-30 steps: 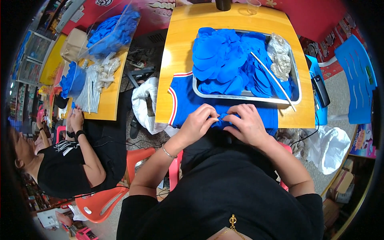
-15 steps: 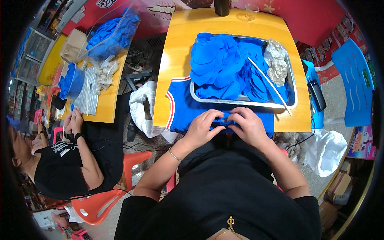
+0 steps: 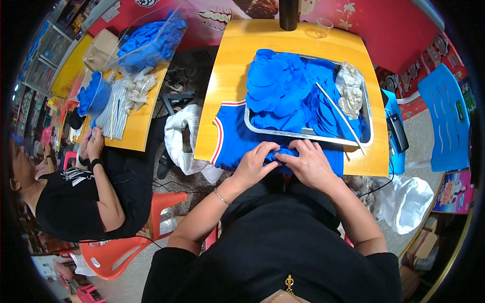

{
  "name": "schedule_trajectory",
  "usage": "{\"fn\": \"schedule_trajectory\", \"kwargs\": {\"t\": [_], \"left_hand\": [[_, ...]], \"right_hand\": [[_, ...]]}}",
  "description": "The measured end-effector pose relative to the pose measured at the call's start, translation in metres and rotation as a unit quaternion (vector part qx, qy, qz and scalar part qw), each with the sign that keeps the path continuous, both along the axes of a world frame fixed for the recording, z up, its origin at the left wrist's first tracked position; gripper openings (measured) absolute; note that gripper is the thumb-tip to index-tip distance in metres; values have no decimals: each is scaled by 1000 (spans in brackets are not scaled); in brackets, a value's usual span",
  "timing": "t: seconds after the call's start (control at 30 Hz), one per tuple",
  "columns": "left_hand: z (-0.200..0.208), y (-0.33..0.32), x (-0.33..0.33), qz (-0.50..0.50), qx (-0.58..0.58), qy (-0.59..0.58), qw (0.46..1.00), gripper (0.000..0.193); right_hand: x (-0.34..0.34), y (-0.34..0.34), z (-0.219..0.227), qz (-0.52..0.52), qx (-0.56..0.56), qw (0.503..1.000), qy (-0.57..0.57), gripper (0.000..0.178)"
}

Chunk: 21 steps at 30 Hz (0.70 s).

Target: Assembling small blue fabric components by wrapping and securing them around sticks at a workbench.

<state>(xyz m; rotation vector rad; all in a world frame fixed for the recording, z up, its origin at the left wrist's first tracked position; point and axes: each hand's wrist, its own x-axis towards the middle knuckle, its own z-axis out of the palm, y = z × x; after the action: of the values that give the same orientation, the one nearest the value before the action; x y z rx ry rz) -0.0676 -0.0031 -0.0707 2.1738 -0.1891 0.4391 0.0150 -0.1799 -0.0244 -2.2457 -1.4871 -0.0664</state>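
Observation:
My left hand (image 3: 256,162) and my right hand (image 3: 311,164) meet at the table's near edge, fingers pinched on a small bunched piece of blue fabric (image 3: 287,151). Much of that piece is hidden by the fingers. Beneath them a blue jersey (image 3: 230,134) with red-and-white trim lies over the tabletop. Just beyond stands a metal tray (image 3: 301,134), heaped with thin rounded blue fabric pieces (image 3: 278,83). A white stick (image 3: 339,112) slants across the tray's right part, its near end over the rim. Clear plastic bags (image 3: 349,91) of small pale items sit in its right end.
A dark bottle (image 3: 288,15) and a clear cup (image 3: 323,28) stand at the yellow table's (image 3: 232,50) far edge. Left, a co-worker (image 3: 70,197) sits at another table with blue pieces in a bin (image 3: 151,43). A blue chair (image 3: 444,116) is at right.
The view has shifted slightly. My right hand's fingers have straightened somewhat and moved over the blue piece; my left hand keeps its pinch beside it.

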Motion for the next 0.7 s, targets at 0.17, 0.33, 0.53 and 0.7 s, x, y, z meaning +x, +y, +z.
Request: {"fn": "schedule_trajectory", "kwargs": {"t": [0.17, 0.33, 0.53, 0.7], "left_hand": [[2, -4, 2, -30, 11, -12, 999, 21], [4, -9, 4, -46, -6, 6, 999, 18], [20, -28, 4, -38, -225, 79, 970, 14], [32, -51, 2, -74, -420, 76, 901, 16]], "right_hand": [[6, -10, -8, -2, 44, 994, 97, 18], [-1, -11, -8, -19, 77, 989, 127, 27], [-4, -21, 8, -107, 119, 943, 291, 39], [-7, -40, 30, -205, 131, 890, 385, 26]]}}
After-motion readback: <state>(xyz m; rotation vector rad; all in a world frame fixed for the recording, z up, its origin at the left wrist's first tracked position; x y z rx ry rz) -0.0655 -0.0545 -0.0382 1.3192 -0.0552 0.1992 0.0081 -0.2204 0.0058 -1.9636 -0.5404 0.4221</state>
